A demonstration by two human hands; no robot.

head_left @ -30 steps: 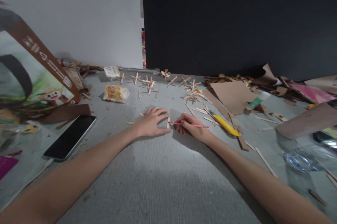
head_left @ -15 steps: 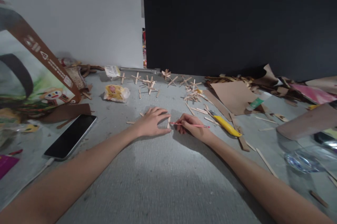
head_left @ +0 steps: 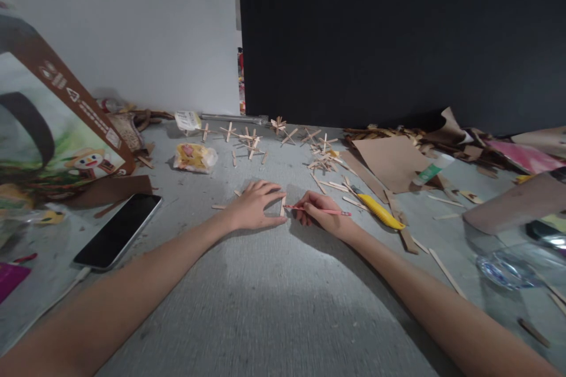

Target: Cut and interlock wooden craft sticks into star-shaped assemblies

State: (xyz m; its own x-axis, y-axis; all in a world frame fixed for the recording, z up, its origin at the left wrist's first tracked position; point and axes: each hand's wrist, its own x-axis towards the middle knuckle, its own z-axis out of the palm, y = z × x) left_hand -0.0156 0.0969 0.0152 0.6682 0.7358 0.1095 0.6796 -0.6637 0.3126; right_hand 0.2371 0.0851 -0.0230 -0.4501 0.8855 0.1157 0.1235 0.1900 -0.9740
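Note:
A short, pale wooden craft stick [head_left: 283, 206] lies on the grey table, with the thumb and index finger of my left hand [head_left: 254, 207] holding it at its two ends. The other fingers of that hand stretch over the table. In my right hand [head_left: 316, 210] is a pink pencil [head_left: 333, 212], pinched in a writing grip. Its tip is at the craft stick, though whether it touches is too small to tell. Another craft stick [head_left: 219, 207] shows partly to the left, beside my left hand.
Crossed-stick pieces [head_left: 252, 141] stand along the back, near a wrapped snack [head_left: 194, 157]. A yellow utility knife [head_left: 380, 212], loose sticks and cardboard [head_left: 393, 161] are on the right, with a clear plastic bottle [head_left: 508, 268]. At left are a phone [head_left: 119, 229] and printed bag [head_left: 84, 123].
Both hands stay in almost the same place, with the pencil still at the craft stick. The view has shifted very slightly.

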